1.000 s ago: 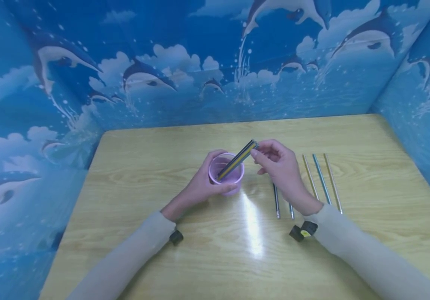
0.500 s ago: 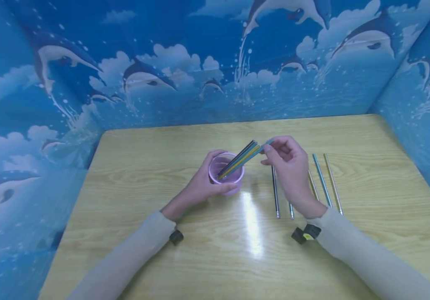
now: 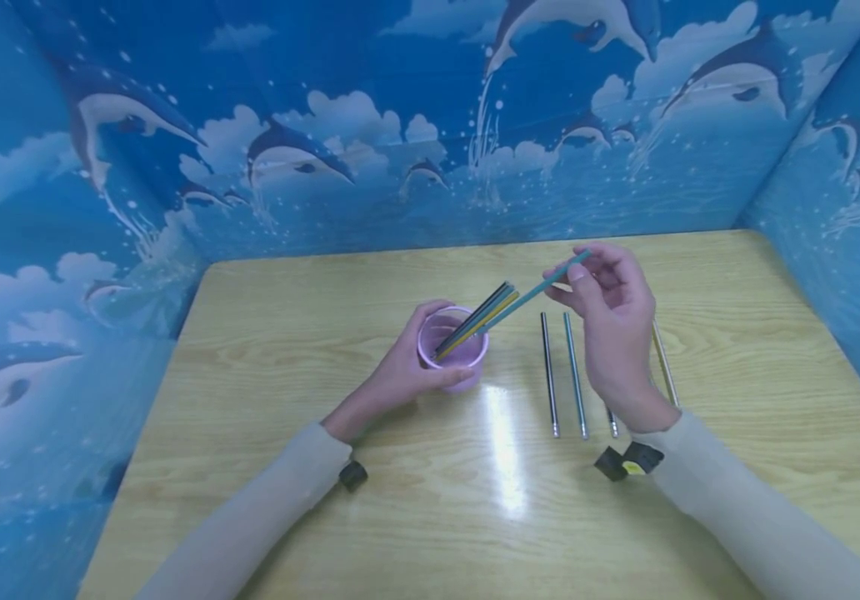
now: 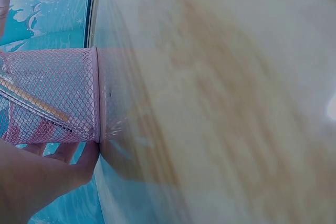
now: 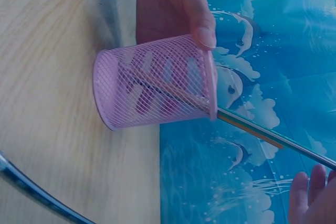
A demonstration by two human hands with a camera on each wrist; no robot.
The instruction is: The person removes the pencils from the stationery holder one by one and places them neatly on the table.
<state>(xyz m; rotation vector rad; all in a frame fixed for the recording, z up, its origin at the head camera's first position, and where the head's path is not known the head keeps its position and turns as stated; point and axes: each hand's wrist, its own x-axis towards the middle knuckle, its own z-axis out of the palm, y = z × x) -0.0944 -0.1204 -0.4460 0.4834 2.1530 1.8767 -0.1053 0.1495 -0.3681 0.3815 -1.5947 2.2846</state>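
My left hand [image 3: 396, 375] grips a pink mesh pen cup [image 3: 479, 365] round its side, tilted slightly. Several pencils [image 3: 481, 318], dark and yellow among them, lean in the cup towards its right rim. With thumb and fingertips, my right hand [image 3: 617, 325] pinches the upper end of a teal pencil [image 3: 529, 296]; its lower end is at the cup's mouth. In the left wrist view, pencils show through the mesh cup [image 4: 50, 93] above the left hand [image 4: 47, 179]. The right wrist view has the left thumb on the rim of the cup [image 5: 157, 85].
A dark pencil [image 3: 549, 375] and a teal pencil [image 3: 576, 375] lie side by side on the wooden table [image 3: 287, 333]. Further right, a gold-toned pencil [image 3: 666, 367] and another pencil [image 3: 612, 423] are partly covered by the right hand. A dolphin-print backdrop [image 3: 400, 125] encloses the back and sides.
My right hand has moved right and up from the bundle's ends, drawing the teal pencil apart from the others. The left hand and cup have stayed in place.
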